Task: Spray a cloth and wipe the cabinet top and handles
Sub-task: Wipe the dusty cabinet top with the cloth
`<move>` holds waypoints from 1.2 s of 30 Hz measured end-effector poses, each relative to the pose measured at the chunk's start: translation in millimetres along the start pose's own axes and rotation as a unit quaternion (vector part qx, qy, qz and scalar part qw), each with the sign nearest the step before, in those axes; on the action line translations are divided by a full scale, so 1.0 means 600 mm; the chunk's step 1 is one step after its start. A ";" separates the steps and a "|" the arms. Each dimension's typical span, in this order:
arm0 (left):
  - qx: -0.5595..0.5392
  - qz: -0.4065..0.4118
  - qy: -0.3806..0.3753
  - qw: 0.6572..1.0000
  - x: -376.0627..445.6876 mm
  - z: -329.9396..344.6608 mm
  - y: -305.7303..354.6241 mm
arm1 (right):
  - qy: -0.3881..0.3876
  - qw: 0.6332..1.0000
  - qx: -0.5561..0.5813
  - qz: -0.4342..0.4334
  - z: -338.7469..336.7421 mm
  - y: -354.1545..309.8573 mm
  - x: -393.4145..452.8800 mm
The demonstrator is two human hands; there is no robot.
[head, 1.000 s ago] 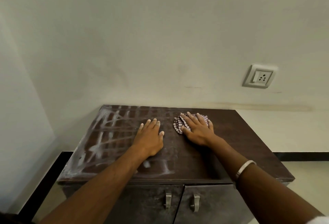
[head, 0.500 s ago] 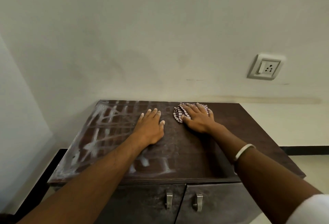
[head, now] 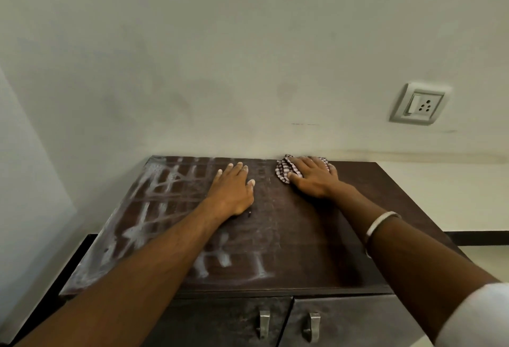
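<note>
The right hand (head: 315, 178) lies flat on the bunched striped cloth (head: 285, 170), fingers (head: 303, 163) straight and slightly spread, pressing it onto the cabinet top (head: 303, 236) at the back edge by the wall, probably so the whole palm drives the wipe. The left hand (head: 232, 191) rests flat on the bare top just beside it, fingers straight and close together, holding nothing; it looks like a brace for the reach. White smears (head: 154, 195) cover the top's left half, so that side seems unwiped. Counted: one cloth, two hands, two metal handles (head: 264, 324) on the doors below, one wall socket (head: 418, 104); no spray bottle in view
</note>
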State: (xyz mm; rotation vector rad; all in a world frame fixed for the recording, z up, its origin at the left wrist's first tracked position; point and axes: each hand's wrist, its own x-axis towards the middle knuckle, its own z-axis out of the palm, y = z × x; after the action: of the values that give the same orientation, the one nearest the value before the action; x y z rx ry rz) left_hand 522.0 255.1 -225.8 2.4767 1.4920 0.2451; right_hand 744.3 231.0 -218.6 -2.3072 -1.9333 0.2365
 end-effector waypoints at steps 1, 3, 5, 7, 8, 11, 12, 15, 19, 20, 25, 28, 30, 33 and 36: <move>0.000 -0.001 -0.003 1.000 0.001 0.001 -0.001 | -0.002 1.000 0.005 0.005 0.000 -0.010 0.012; 0.000 -0.001 -0.004 1.000 0.004 0.006 -0.001 | -0.004 1.000 0.011 -0.001 0.003 -0.032 0.024; 0.003 0.000 -0.001 1.000 0.008 0.009 -0.001 | -0.001 1.000 0.009 -0.027 0.008 -0.049 0.021; 0.007 0.002 0.002 1.000 0.012 0.008 0.000 | 0.013 0.999 0.004 -0.052 0.012 -0.044 0.007; 0.008 0.003 0.004 1.000 0.012 0.006 -0.001 | 0.019 0.998 -0.001 -0.061 0.012 -0.034 0.003; 0.005 0.005 0.004 1.000 0.010 0.000 -0.008 | 0.024 0.999 -0.008 -0.045 0.003 0.004 0.004; 0.006 0.005 0.003 1.000 0.010 -0.001 -0.011 | 0.026 0.999 -0.007 -0.027 0.000 0.010 0.009; 0.012 -0.001 -0.001 1.000 0.006 -0.003 -0.020 | 0.013 1.000 -0.005 0.006 -0.001 -0.014 0.027; 0.012 -0.010 0.008 1.000 0.006 -0.007 -0.023 | -0.003 1.000 0.006 -0.024 0.006 -0.082 0.033; 0.014 -0.010 0.010 1.000 0.006 -0.008 -0.023 | 0.000 0.999 0.009 -0.037 0.010 -0.094 0.028; 0.010 -0.012 0.005 1.000 0.000 -0.014 -0.024 | 0.013 0.997 0.001 -0.082 0.017 -0.071 0.004; 0.008 -0.008 0.008 1.000 -0.007 -0.016 -0.026 | 0.013 0.999 0.006 -0.048 0.012 -0.047 0.007; 0.010 -0.002 0.010 1.000 -0.013 -0.016 -0.025 | 0.011 1.000 0.015 -0.018 0.011 -0.057 0.014; 0.009 -0.002 0.009 1.000 -0.020 -0.016 -0.025 | -0.003 1.000 0.020 -0.006 0.015 -0.099 0.022; 0.011 -0.010 0.015 1.000 -0.024 -0.016 -0.035 | -0.007 0.999 0.023 -0.038 0.028 -0.140 0.012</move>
State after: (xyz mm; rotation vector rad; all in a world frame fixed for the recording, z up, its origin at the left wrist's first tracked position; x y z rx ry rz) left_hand 495.2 252.7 -223.1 2.4845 1.5398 0.2652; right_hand 661.2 252.5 -219.0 -2.2045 -1.9961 0.2871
